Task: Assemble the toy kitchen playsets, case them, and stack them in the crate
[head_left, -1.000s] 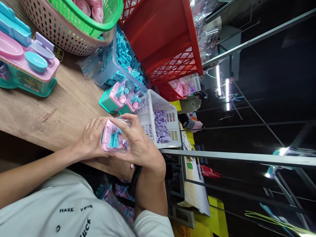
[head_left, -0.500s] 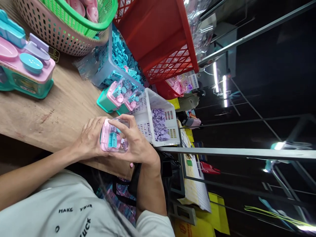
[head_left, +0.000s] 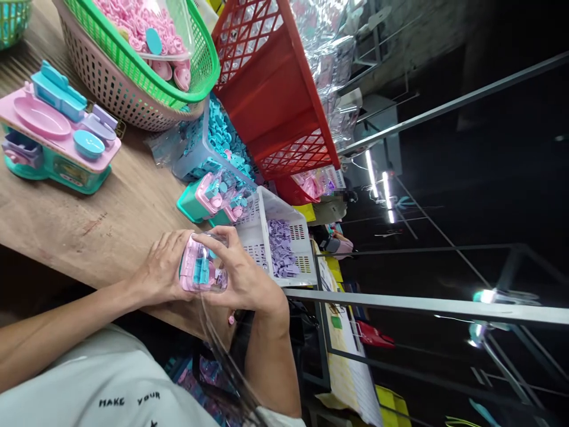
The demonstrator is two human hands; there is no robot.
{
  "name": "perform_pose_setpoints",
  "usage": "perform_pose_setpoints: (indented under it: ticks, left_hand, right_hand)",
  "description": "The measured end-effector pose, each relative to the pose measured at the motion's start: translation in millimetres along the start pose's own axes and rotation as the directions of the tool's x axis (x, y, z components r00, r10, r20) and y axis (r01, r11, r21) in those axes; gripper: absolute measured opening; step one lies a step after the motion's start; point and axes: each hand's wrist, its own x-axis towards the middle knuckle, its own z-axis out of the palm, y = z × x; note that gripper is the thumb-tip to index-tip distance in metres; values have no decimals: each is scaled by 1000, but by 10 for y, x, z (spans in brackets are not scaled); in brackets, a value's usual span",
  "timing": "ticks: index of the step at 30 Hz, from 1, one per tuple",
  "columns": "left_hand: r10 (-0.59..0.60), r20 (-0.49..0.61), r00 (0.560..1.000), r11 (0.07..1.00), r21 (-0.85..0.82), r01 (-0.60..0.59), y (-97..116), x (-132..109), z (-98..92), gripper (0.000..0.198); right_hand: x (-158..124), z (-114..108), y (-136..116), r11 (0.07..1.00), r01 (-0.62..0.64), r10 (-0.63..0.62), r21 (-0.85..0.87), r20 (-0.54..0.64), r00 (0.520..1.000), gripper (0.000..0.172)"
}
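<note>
Near the table edge, both hands hold a small toy kitchen (head_left: pixel 188 268) with a pink top, turquoise base and blue and purple fittings. My left hand (head_left: pixel 160 270) wraps round its base side, the fingers closed on it. A clear plastic cover (head_left: pixel 223 286) lies over the pink top, and my right hand (head_left: pixel 246 273) grips it with thumb and fingers. Whether the cover is fully seated I cannot tell. Just beyond my hands stand two similar covered toy kitchens (head_left: pixel 195 198).
A larger toy kitchen (head_left: pixel 84 172) stands at the left of the wooden table (head_left: pixel 128 213). Behind are a green basket (head_left: pixel 208 65) of pink parts, a bin (head_left: pixel 189 157) of blue parts, a red crate (head_left: pixel 262 112) and a white basket (head_left: pixel 304 240) with purple pieces.
The view has shifted, so the table things appear lower and more of the baskets shows. Both hands keep their hold on the toy kitchen and its cover.
</note>
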Motion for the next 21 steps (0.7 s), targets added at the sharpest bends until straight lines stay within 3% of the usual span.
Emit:
perform_pose_setpoints:
  ticks: [9,13,15,18,21]
  left_hand:
    - [6,-1,1000,1000,-10,-6,-26,0,-7,96]
    - [5,19,1000,1000,-17,-5,-38,35,-13,98]
    - [0,29,1000,1000,-25,1,-25,45,-30,99]
    - [-24,35,999,1000,0,24,4,13,-109,101]
    - [-63,-2,998,995,79,63,3,-68,-279,105]
  right_hand:
    - [21,15,28,1000,-1,1,-1,-33,999,97]
    - [-99,214,143,998,-62,64,19,-156,986,98]
    - [-160,386,190,997,-61,69,38,-283,957,96]
    - [-185,686,233,997,-29,60,71,-480,875,97]
    - [-51,922,246,993,58,13,98,-597,802,97]
